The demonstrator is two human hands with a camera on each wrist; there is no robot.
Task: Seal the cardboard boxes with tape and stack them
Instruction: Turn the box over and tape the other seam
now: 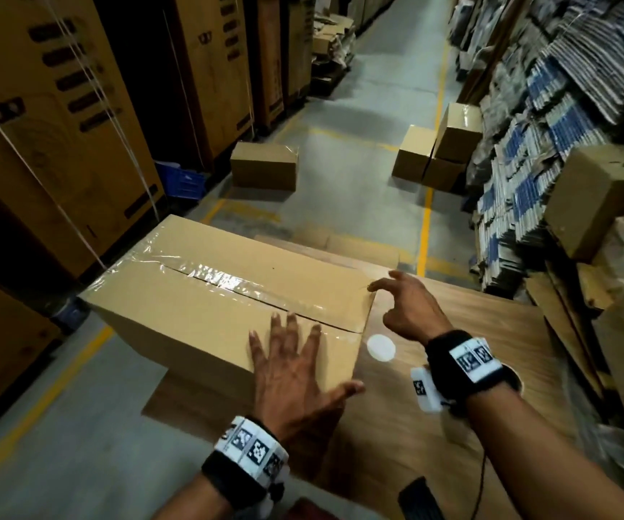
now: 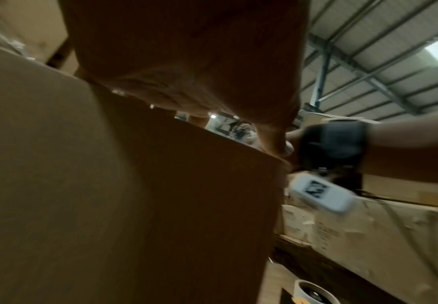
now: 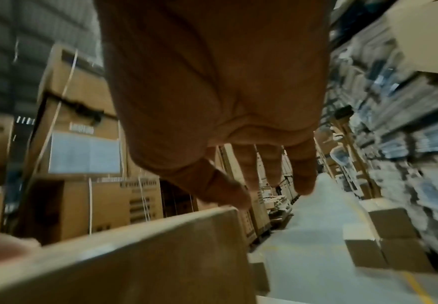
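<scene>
A cardboard box [image 1: 205, 309] lies on a wood-grain table [image 1: 490, 332], its top seam covered by a wrinkled strip of clear tape [image 1: 228, 281]. My left hand [image 1: 295, 369] lies flat with spread fingers on the box's near right corner, fingertips reaching the tape end. My right hand [image 1: 404, 305] hovers at the far right corner, fingers loosely curved and holding nothing, one fingertip at the box edge. In the left wrist view the palm [image 2: 186, 61] presses on the box [image 2: 161, 205]. In the right wrist view the fingers [image 3: 301, 176] hang above the box [image 3: 134, 257].
A white round disc [image 1: 381, 347] sits on the table beside the box. Three sealed boxes [image 1: 449, 144] are stacked on the aisle floor at the right, and a single box [image 1: 264, 165] stands at the left. Tall cartons line the left, flat-packed cardboard the right.
</scene>
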